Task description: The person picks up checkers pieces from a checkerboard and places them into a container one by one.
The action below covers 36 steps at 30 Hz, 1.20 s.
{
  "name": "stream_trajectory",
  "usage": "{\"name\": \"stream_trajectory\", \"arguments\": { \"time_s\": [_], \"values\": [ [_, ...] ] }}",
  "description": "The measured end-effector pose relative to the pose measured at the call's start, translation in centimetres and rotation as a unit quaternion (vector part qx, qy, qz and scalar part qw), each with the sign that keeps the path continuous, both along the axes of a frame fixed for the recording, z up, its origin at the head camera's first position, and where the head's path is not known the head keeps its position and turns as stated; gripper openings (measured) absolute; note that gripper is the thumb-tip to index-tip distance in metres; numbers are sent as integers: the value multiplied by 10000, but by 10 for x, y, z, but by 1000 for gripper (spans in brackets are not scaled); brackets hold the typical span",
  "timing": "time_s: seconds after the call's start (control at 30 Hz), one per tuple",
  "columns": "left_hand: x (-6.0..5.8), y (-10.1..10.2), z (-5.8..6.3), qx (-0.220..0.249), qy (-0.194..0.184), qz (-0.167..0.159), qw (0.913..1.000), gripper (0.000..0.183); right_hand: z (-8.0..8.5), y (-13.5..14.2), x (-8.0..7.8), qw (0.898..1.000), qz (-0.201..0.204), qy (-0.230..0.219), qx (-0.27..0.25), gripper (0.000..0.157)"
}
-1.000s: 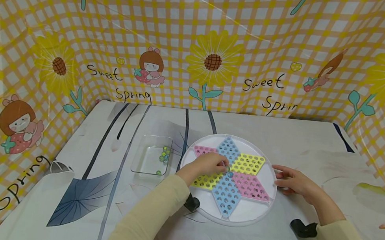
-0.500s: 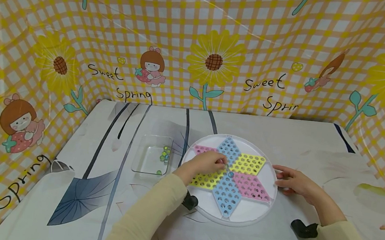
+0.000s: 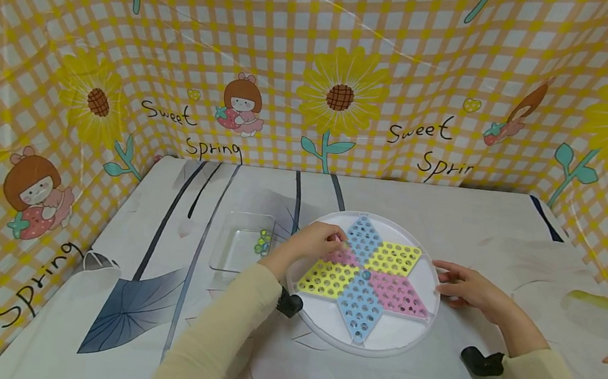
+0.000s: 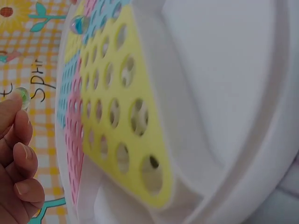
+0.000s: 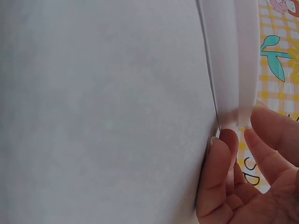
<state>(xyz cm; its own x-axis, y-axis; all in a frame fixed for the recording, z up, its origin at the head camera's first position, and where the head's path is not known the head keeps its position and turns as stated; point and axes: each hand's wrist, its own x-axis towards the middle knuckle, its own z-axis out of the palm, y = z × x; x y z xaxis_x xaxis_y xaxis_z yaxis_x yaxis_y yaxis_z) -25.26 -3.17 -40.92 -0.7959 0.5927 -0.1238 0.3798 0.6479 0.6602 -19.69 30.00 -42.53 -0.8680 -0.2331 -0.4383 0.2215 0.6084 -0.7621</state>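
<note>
My left hand (image 3: 309, 240) is above the left part of a round white Chinese checkers board (image 3: 406, 332) with a pink, yellow and blue star. In the left wrist view, its thumb and forefinger pinch a green glass marble (image 4: 22, 97), clear of the board. A blue marble (image 3: 366, 275) sits in the star's centre hole. At the board's right rim, my right hand (image 3: 470, 288) holds the edge. The right wrist view has its thumb and fingers spread about the rim (image 5: 243, 93), low against the tabletop.
A clear plastic box (image 3: 229, 256) holding several green and bluish marbles (image 3: 262, 241) stands left of the board, partly behind the left forearm. Black wrist devices (image 3: 481, 362) hang below both wrists. A checked cloth (image 3: 276, 36) forms walls behind and beside the table.
My left hand has picked the green marble from near the star's centre and moved left and slightly back with it, uncovering the left yellow section. The right hand stays at the rim.
</note>
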Motion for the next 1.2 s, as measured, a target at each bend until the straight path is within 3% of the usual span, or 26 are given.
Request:
{"name": "stream_trajectory", "arguments": {
  "time_s": [0.23,0.63,0.9,1.2],
  "values": [
    [-3,-21,7,14,-135,320,9994,20,0,0,0,10000,-11,3,7,70],
    [-10,-58,15,402,-38,649,9971,22,-1,-1,0,10000,-33,-17,65,71],
    [-12,-77,18,329,68,866,9957,20,-1,0,0,10000,-17,-17,94,71],
    [-9,-98,22,505,226,987,9936,19,-2,0,-1,9999,-33,-16,105,71]
  ]
}}
